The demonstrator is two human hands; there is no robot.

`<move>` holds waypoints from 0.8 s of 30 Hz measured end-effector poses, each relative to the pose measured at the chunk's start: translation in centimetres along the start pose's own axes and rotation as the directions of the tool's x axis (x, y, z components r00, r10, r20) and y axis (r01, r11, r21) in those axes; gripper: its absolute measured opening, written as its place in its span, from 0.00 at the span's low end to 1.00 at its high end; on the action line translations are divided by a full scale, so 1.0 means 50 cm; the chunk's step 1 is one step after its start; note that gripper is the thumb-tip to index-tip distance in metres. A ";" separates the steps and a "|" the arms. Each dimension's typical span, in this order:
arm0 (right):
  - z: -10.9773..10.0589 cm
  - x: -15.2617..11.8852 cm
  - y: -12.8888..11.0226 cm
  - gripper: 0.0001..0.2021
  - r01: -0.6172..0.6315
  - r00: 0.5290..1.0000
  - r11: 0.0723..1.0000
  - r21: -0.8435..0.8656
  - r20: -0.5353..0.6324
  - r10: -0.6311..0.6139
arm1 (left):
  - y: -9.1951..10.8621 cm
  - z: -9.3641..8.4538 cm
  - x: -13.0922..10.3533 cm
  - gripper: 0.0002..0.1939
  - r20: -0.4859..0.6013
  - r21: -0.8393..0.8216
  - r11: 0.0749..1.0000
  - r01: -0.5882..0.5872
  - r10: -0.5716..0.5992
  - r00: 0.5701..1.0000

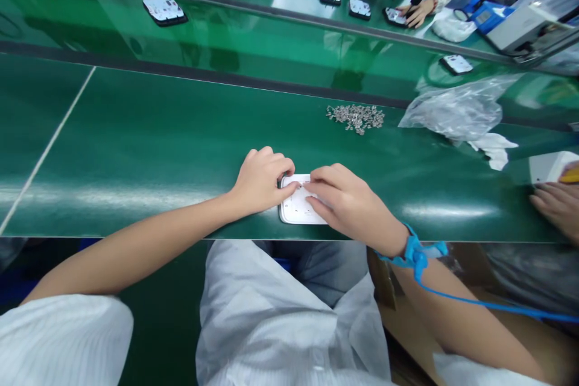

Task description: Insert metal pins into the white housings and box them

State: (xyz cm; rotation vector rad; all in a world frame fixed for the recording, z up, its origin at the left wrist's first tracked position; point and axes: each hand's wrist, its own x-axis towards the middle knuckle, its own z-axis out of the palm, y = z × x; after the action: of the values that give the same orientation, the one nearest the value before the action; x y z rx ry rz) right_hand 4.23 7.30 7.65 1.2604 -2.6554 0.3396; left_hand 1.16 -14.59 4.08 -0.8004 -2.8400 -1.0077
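A white rounded plastic panel (297, 210) with small dark holes lies on the green bench near its front edge. My left hand (260, 178) grips its left side, the thumb on its face and the fingers curled at the far edge. Over the panel's right part is my right hand (350, 202), fingers bent together and tips close to the surface; whatever they pinch is too small to make out. A blue strap (414, 251) with a cord circles my right wrist. Beyond the panel sits a pile of small metal pieces (357, 117).
A clear plastic bag (456, 108) and crumpled white tissue (495, 148) lie to the right. At the right edge, a co-worker's hand (558, 208) is beside a white box-like part (547, 167). Across the raised strip, co-workers handle black-and-white units (165, 10).
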 end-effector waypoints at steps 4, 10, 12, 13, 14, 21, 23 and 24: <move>0.014 -0.027 -0.010 0.10 -0.039 0.993 0.997 0.072 -0.109 0.047 | 0.004 0.001 -0.001 0.11 0.022 -0.018 1.000 0.016 -0.016 1.000; 0.026 -0.029 -0.009 0.11 -0.091 0.992 0.989 0.117 -0.073 0.100 | 0.003 0.007 0.002 0.15 0.028 -0.033 0.999 0.023 -0.022 0.999; 0.025 -0.027 -0.009 0.11 -0.090 0.993 0.990 0.106 -0.068 0.097 | 0.004 0.007 0.003 0.16 0.033 -0.054 0.998 0.037 -0.035 0.999; 0.024 -0.026 -0.010 0.11 -0.087 0.993 0.992 0.093 -0.067 0.093 | 0.004 0.007 0.004 0.16 0.038 -0.066 0.997 0.048 -0.046 0.998; 0.023 -0.025 -0.011 0.11 -0.082 0.994 0.994 0.076 -0.066 0.088 | 0.006 0.007 0.005 0.16 0.044 -0.076 0.995 0.063 -0.060 0.997; 0.019 -0.016 -0.020 0.12 -0.036 0.998 0.997 -0.061 -0.055 0.033 | 0.024 0.004 0.012 0.16 0.083 -0.094 0.976 0.198 -0.191 0.978; 0.020 -0.015 -0.019 0.12 -0.034 0.998 0.997 -0.065 -0.053 0.031 | 0.028 0.005 0.013 0.15 0.083 -0.108 0.969 0.223 -0.215 0.973; 0.021 -0.015 -0.018 0.12 -0.037 0.998 0.998 -0.059 -0.047 0.035 | 0.028 0.005 0.013 0.15 0.081 -0.116 0.966 0.232 -0.223 0.971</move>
State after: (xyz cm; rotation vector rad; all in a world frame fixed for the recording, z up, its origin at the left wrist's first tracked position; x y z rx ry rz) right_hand 5.35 7.01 6.58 1.1743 -2.6322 0.2886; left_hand 1.32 -13.20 4.81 -0.5314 -3.0048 -1.2176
